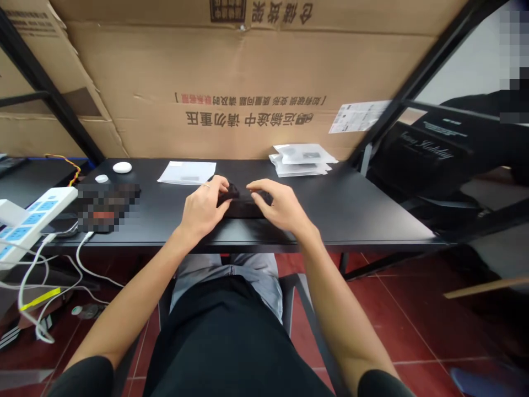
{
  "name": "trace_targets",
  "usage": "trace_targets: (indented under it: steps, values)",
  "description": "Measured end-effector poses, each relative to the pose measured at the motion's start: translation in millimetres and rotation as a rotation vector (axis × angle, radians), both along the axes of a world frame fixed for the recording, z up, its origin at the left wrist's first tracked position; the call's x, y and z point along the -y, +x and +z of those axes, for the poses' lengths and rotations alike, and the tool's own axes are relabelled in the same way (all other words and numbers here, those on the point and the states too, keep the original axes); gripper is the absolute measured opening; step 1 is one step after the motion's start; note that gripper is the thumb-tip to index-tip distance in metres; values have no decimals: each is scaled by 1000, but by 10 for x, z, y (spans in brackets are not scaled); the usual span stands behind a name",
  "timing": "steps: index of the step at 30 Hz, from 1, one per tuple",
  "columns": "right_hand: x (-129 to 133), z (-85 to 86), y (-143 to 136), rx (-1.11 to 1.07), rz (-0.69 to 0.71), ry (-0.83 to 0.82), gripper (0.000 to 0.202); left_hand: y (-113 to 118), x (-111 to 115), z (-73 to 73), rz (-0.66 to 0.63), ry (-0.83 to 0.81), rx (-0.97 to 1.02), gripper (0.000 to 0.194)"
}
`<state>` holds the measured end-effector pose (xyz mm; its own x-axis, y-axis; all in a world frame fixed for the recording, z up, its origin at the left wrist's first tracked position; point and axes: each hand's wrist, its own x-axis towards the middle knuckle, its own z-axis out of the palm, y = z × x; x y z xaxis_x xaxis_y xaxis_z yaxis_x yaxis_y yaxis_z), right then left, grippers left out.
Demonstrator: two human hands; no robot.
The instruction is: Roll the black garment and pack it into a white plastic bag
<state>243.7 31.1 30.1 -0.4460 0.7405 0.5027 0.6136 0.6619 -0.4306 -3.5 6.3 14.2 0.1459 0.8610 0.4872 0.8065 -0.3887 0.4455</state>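
My left hand (pixel 206 205) is closed at the desk's near side, thumb and fingers round a small black item (pixel 232 192) whose kind I cannot make out. To its right, my right hand (pixel 278 204) is curled, with thumb and forefinger tips close together and something dark between them. Between both hands lies a flat dark shape (pixel 247 209) that hardly stands out from the black desktop (pixel 339 207). Just beyond my left hand is a white packet (pixel 188 172). Several translucent plastic bags (pixel 303 160) lie stacked beyond my right hand.
A large cardboard sheet (pixel 231 66) stands behind the desk. On the left are a white power strip (pixel 35 220) with cables, a partly blurred dark item (pixel 108 212) and a white rounded object (pixel 122 167). A black box (pixel 430 149) sits at the right.
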Motion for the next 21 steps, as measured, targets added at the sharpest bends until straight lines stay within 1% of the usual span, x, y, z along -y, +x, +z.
trace_targets:
  steps: [2, 4, 6, 7, 8, 9, 11, 12, 13, 14, 15, 17, 19, 21]
  values:
    - [13, 25, 112, -30, 10, 10, 38, 88, 14, -96, -56, -32, -19, 33]
    - [22, 1, 142, -10, 101, -6, 38, 122, 35, -169, -115, -48, -9, 33]
    - [11, -54, 119, 39, 190, -20, 36, 97, 51, -199, -162, -48, 38, 38]
    - [-1, -86, 99, 69, 216, -15, 35, 63, 55, -196, -161, -39, 69, 42]
    - [-16, -117, 78, 103, 230, -3, 34, 14, 57, -180, -132, -27, 94, 45]
    - [-30, -146, 59, 139, 237, 11, 33, -45, 56, -155, -70, -16, 105, 46]
    - [-52, -188, 30, 203, 236, 33, 34, -184, 53, -85, 123, -28, 70, 45]
    - [-56, -199, 19, 224, 235, 37, 34, -254, 52, -49, 214, -77, 29, 45]
    - [-57, -206, 9, 237, 233, 39, 34, -315, 53, -17, 274, -157, -18, 47]
    - [-54, -207, -3, 246, 231, 39, 34, -364, 54, 9, 296, -254, -59, 50]
    - [-49, -206, -17, 253, 229, 36, 34, -398, 55, 27, 288, -347, -88, 54]
    - [-33, -202, -56, 267, 221, 30, 35, -419, 51, 40, 228, -464, -105, 56]
    - [-10, -206, -114, 280, 215, 26, 36, -399, 37, 32, 197, -456, -78, 49]
    - [26, -227, -197, 289, 222, 27, 38, -371, 18, 19, 203, -382, -21, 40]
